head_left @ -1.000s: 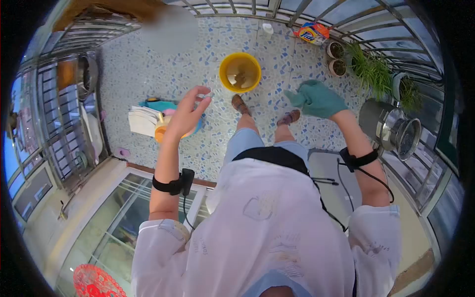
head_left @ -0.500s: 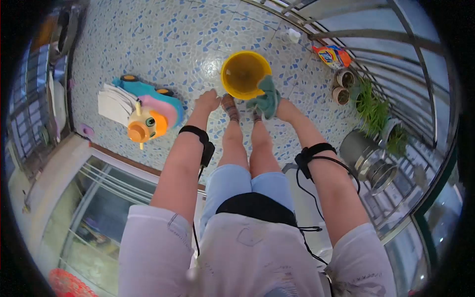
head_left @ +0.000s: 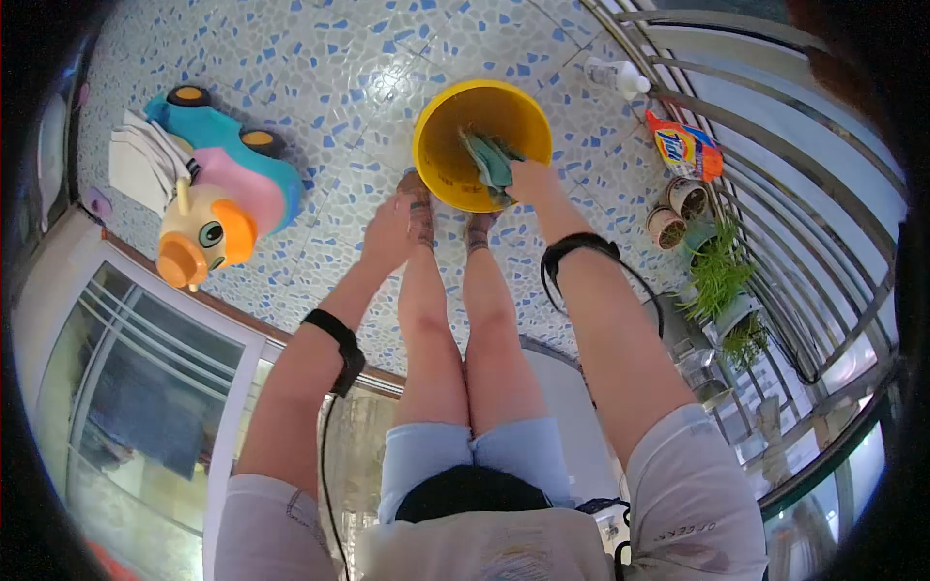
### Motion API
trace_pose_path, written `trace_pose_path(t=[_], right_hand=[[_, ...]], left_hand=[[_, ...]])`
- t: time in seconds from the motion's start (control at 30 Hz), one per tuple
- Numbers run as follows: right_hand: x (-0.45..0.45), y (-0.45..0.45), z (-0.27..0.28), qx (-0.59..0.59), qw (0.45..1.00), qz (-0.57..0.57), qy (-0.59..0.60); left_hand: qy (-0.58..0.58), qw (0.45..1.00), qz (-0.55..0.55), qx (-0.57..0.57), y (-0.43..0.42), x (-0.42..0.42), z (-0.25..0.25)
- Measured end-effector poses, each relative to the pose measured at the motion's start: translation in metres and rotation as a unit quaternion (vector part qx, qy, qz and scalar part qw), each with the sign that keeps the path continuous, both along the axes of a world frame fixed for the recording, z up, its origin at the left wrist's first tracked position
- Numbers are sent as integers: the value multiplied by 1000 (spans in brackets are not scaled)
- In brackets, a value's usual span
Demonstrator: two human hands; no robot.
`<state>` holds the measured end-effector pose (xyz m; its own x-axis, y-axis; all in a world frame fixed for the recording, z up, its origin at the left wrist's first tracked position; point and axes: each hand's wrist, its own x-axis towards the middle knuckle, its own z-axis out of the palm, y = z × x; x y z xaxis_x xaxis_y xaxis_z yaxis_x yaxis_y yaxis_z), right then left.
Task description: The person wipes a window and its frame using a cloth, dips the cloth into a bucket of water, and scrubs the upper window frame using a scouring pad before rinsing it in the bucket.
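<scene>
A yellow bucket (head_left: 420,160) stands on the patterned floor just beyond my feet, its inside looking dark and brownish. My right hand (head_left: 533,182) reaches over its near right rim and grips a green cloth (head_left: 489,160). The cloth hangs down inside the bucket, and its lower end is hard to make out. To the left of the bucket, my left hand (head_left: 389,230) hangs low beside my left foot, fingers stretched downward and holding nothing that I can see.
At left stands a pig-faced ride-on toy (head_left: 247,184) with white folded material (head_left: 145,160) on it. Along the right railing (head_left: 775,145) are a white bottle (head_left: 612,76), an orange Tide bag (head_left: 684,147), small pots (head_left: 666,229) and green plants (head_left: 722,276).
My right hand has lowered the green cloth from above the bucket's near right rim into the bucket. I have bent closer, so the bucket looks larger. My left hand stays left of it.
</scene>
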<state>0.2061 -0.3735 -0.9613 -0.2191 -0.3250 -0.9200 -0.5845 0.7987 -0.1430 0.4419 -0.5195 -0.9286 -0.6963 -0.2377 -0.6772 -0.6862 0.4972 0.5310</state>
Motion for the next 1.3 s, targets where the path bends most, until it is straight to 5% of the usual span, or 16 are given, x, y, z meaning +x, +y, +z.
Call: trace_pose_path(t=[0.07, 0.3, 0.47, 0.57, 0.7, 0.77, 0.87, 1.0, 1.07, 1.17, 1.3], right_hand=[[-5, -7, -22, 55, 977, 177, 101], [6, -4, -117, -148, 979, 76, 119], [33, 1, -154, -15, 987, 152, 41], [34, -12, -163, 61, 984, 154, -64], [27, -24, -207, 94, 988, 99, -76], [22, -22, -245, 9, 992, 93, -84], [-5, -69, -185, 42, 998, -12, 37], [-1, -63, -224, -79, 988, -62, 115], [3, -59, -235, -237, 935, 104, 244], [10, -52, -247, -135, 963, 164, 168], [22, -35, -286, -227, 937, 154, 215]], left_hand=[[69, 997, -3, -35, -14, -2, -26], [222, 953, 82, -191, -28, -67, -109], [203, 948, 134, -206, -9, -96, -144], [163, 958, 199, -130, -5, -95, -153], [178, 951, 193, -162, 0, -95, -159], [176, 947, 197, -185, 2, -93, -161], [176, 946, 203, -181, 2, -94, -160], [178, 943, 189, -206, 2, -93, -164], [192, 942, 209, -181, 2, -94, -162], [179, 945, 205, -180, 2, -93, -162], [210, 937, 202, -195, 3, -92, -167]])
